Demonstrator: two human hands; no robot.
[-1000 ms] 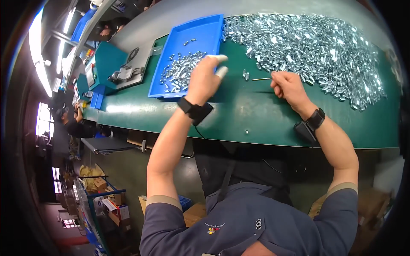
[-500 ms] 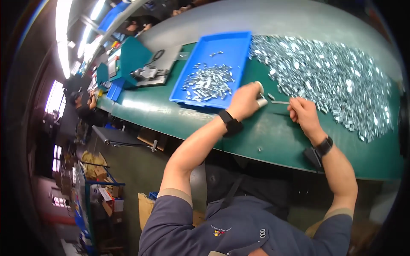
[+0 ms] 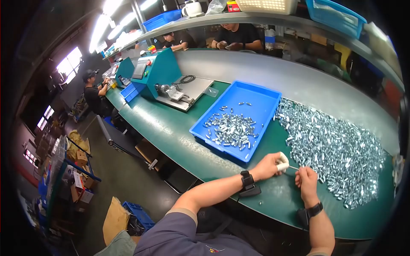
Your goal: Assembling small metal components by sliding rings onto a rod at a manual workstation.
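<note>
My left hand [image 3: 270, 166] is closed in a pinch above the green bench, with white covers on its fingertips. Whatever it pinches is hidden by those fingers. Close to its right, my right hand [image 3: 306, 179] grips a thin metal rod [image 3: 293, 168], whose far end reaches my left fingertips. Just beyond both hands, a blue tray [image 3: 203, 131] carries a loose heap of small shiny metal pieces [image 3: 232, 129]. A much larger spread of similar metal pieces [image 3: 333, 149] covers the bench to the right of the tray.
A teal machine [image 3: 159, 72] with a clamp on a metal plate stands left of the tray. A shelf [image 3: 256, 18] with baskets runs above the bench's back panel. Several co-workers sit beyond and to the left. A small blue bin [image 3: 132, 91] is beside the machine.
The view has tilted up, showing the shelf and co-workers. My hands have drawn closer together, and the rod's end now meets my left fingertips.
</note>
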